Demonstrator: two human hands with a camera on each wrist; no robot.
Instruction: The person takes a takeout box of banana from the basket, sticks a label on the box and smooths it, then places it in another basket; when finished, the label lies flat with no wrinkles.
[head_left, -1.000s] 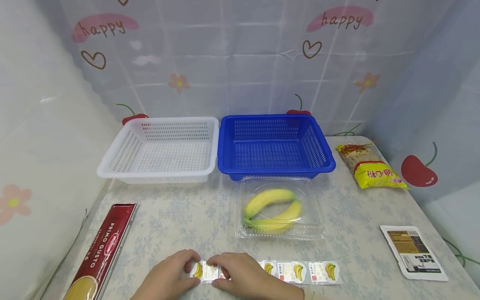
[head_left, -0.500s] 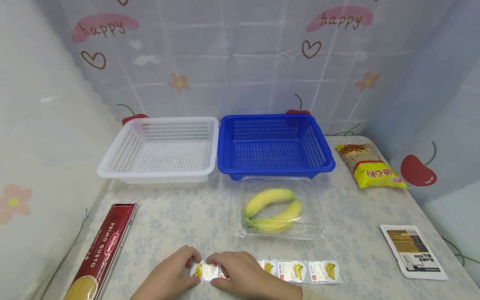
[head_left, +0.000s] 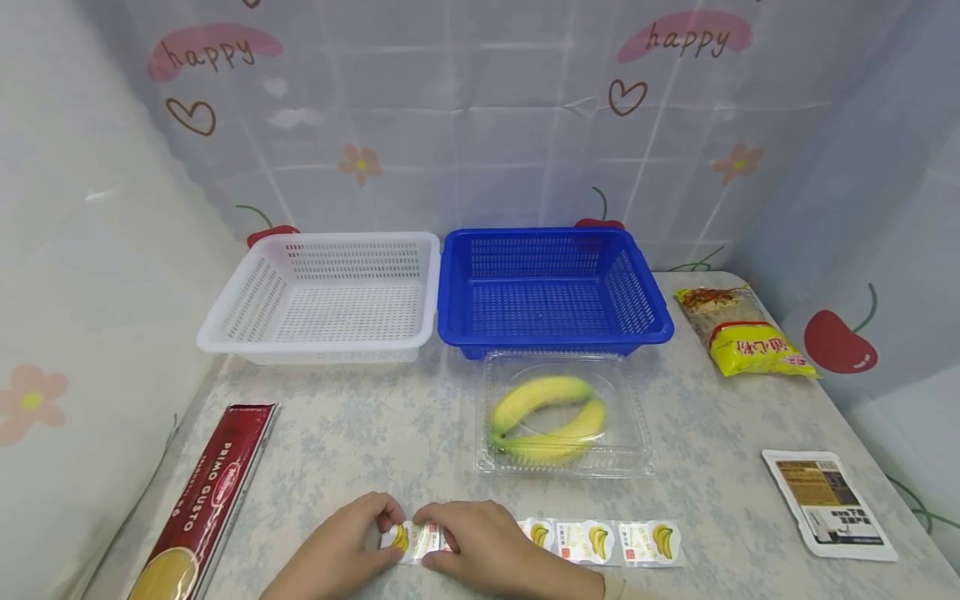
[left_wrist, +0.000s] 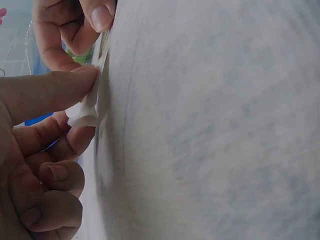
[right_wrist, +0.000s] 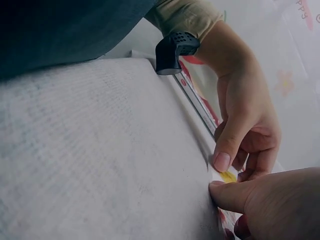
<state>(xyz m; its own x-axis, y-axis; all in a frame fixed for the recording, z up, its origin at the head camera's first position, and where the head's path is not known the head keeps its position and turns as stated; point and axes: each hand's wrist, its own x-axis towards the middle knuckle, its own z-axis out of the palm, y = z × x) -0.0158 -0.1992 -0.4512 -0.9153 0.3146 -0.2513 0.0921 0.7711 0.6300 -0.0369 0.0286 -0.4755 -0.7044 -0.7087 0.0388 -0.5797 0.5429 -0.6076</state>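
Sticker strip (head_left: 573, 543), pale tabletop (head_left: 360, 442) mottled blue, printed curtain (head_left: 510, 125) behind

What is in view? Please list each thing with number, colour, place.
Table: one, pale, lower centre
Sheets: number unclear, pale, behind and beside table
White basket: one, white, back left
Blue basket: one, blue, back centre
Box: one, clear, before blue basket
Bananas: two, yellow, inside box
Red packet: one, red, left
Yellow packet: one, yellow, back right
White packet: one, white and brown, right
Sticker strip: one, white, front centre
Black device: one, black, right wrist view
Dark cloth: one, bluish, right wrist view, upper left
Sleeves: two, beige, at wrists
Left hand: one, bare, pinching sticker strip
Right hand: one, bare, pinching sticker strip
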